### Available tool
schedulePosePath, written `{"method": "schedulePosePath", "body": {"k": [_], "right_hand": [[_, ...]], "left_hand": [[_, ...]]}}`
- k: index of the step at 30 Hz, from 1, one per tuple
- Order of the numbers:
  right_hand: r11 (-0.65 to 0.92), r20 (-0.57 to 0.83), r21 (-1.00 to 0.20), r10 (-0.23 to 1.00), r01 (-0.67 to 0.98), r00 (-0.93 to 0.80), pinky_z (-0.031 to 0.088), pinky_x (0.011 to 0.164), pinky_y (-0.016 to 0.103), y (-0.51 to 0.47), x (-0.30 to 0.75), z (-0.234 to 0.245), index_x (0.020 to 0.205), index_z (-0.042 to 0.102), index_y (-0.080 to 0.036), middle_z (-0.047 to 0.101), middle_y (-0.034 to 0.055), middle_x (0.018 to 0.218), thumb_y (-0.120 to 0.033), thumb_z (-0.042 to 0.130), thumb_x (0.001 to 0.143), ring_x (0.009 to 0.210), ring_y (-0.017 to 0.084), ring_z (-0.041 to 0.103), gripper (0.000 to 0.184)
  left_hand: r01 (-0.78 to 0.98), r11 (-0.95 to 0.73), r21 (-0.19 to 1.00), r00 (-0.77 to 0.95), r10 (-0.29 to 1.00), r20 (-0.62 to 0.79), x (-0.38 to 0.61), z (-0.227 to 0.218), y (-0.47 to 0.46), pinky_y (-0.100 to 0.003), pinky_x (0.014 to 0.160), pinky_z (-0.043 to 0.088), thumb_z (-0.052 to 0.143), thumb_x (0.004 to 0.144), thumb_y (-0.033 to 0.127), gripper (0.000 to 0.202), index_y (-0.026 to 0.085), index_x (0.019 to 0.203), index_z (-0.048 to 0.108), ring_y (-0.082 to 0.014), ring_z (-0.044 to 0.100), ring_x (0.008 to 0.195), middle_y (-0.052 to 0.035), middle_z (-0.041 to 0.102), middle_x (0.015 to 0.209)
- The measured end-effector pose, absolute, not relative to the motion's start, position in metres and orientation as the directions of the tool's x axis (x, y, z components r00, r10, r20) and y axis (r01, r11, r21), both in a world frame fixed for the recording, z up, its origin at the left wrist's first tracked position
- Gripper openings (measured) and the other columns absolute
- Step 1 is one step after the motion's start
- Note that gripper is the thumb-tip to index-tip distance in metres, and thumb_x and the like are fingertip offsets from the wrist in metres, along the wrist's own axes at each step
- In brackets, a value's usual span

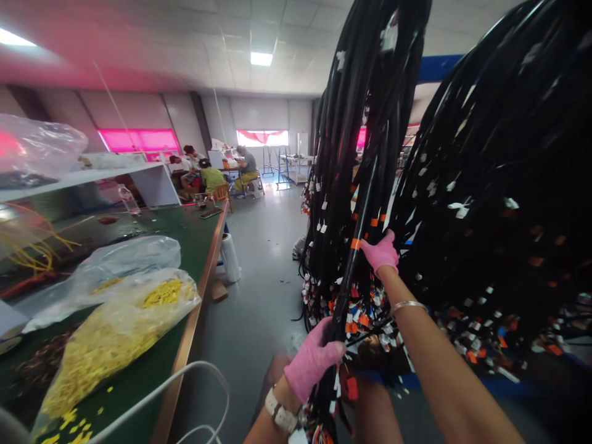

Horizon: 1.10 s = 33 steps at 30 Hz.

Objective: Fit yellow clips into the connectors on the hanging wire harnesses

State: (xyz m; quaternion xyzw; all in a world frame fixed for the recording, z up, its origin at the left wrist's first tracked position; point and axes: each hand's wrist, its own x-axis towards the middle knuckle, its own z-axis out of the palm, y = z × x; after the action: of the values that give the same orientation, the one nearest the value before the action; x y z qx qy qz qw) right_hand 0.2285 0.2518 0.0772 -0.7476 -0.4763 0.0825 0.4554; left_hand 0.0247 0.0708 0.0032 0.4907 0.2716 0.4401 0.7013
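Observation:
Big bundles of black wire harnesses (351,154) hang in front of me, their lower ends full of white tags and orange and red connectors. My left hand (313,357), in a pink glove with a watch at the wrist, is closed round one black harness strand low down. My right hand (380,253), also pink-gloved with a bracelet on the wrist, grips the same strand higher up, beside an orange tape band (355,243). A second, larger mass of black harnesses (499,197) hangs to the right.
A long green workbench (194,246) runs along the left with clear bags of yellow parts (115,333), a white cable (152,394) and a shelf. Grey floor lies between bench and harnesses. Several people sit working at the far end (210,176).

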Motion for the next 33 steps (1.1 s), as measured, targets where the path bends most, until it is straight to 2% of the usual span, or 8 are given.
{"method": "schedulePosePath", "body": {"k": [4,11,15,21,24,26,30,33], "right_hand": [[-0.074,0.241,-0.801,0.869,0.594,0.433,0.044,0.08,0.044,0.258,0.246,0.078,0.105,0.057,-0.016,0.064,0.0122,0.097,-0.032,0.066,0.057,0.088,0.03,0.06,0.051],[0.103,0.185,-0.93,0.961,0.354,0.207,0.048,0.058,0.032,0.21,0.257,0.074,0.078,0.062,-0.017,0.063,0.0015,0.063,-0.03,0.056,0.063,0.06,0.019,0.058,0.02],[0.151,0.187,-0.962,0.972,0.229,0.145,0.049,0.059,0.032,0.19,0.253,0.072,0.075,0.063,-0.016,0.065,0.0035,0.065,-0.035,0.059,0.065,0.064,0.02,0.059,0.022],[0.151,0.159,-0.983,0.984,0.1,0.08,0.047,0.057,0.031,0.182,0.254,0.067,0.08,0.063,-0.018,0.063,0.0008,0.063,-0.041,0.063,0.066,0.06,0.018,0.057,0.028],[0.168,0.168,-0.986,0.985,0.018,0.027,0.048,0.06,0.033,0.171,0.252,0.066,0.082,0.062,-0.02,0.064,0.0032,0.069,-0.053,0.047,0.076,0.066,0.02,0.059,0.038],[0.152,0.153,-0.988,0.988,-0.033,-0.02,0.048,0.06,0.033,0.164,0.249,0.065,0.091,0.06,-0.019,0.064,0.0026,0.072,-0.051,0.05,0.076,0.065,0.019,0.059,0.036],[0.136,0.136,-0.991,0.991,0.006,-0.02,0.046,0.057,0.028,0.162,0.247,0.065,0.093,0.054,-0.019,0.058,-0.0051,0.065,-0.03,0.067,0.063,0.058,0.014,0.053,0.034],[0.145,0.147,-0.984,0.989,0.101,0.015,0.042,0.053,0.026,0.169,0.247,0.064,0.086,0.054,-0.017,0.055,-0.0061,0.06,-0.025,0.063,0.061,0.054,0.013,0.05,0.027]], "left_hand": [[-0.299,0.082,0.951,0.436,0.898,0.06,0.022,-0.004,0.076,-0.028,0.077,0.043,0.064,0.071,0.036,0.049,0.015,0.113,0.051,-0.0151,0.051,0.077,-0.0039,0.058,0.089],[0.023,0.028,0.999,0.384,0.923,-0.034,0.058,-0.024,0.086,-0.03,0.082,0.043,0.057,0.071,0.025,0.056,0.019,0.124,0.043,-0.0193,0.055,0.09,-0.0045,0.062,0.1],[0.286,-0.071,0.956,0.416,0.908,-0.057,0.084,-0.02,0.08,-0.036,0.083,0.043,0.064,0.064,0.027,0.073,0.022,0.132,0.035,-0.0251,0.058,0.089,-0.0065,0.063,0.1],[0.315,-0.345,0.884,0.531,0.836,0.137,0.109,-0.006,0.064,-0.039,0.087,0.042,0.065,0.064,0.046,0.074,0.018,0.129,0.041,-0.0303,0.058,0.092,-0.0129,0.061,0.102],[0.553,-0.342,0.76,0.467,0.882,0.057,0.124,-0.005,0.066,-0.046,0.081,0.043,0.068,0.058,0.052,0.088,0.011,0.13,0.039,-0.0362,0.059,0.086,-0.0199,0.062,0.095],[0.685,-0.314,0.657,0.42,0.907,-0.005,0.129,-0.001,0.071,-0.048,0.073,0.044,0.068,0.057,0.054,0.089,0.006,0.127,0.041,-0.038,0.06,0.078,-0.0224,0.063,0.088],[0.666,-0.414,0.621,0.522,0.853,0.008,0.116,0.023,0.097,-0.043,0.065,0.045,0.059,0.065,0.058,0.056,0.011,0.096,0.062,-0.033,0.061,0.07,-0.017,0.064,0.076],[0.541,-0.367,0.757,0.294,0.926,0.239,0.1,0.043,0.131,-0.034,0.071,0.046,0.046,0.081,0.041,0.027,0.02,0.087,0.062,-0.0225,0.06,0.074,-0.008,0.065,0.08]]}}
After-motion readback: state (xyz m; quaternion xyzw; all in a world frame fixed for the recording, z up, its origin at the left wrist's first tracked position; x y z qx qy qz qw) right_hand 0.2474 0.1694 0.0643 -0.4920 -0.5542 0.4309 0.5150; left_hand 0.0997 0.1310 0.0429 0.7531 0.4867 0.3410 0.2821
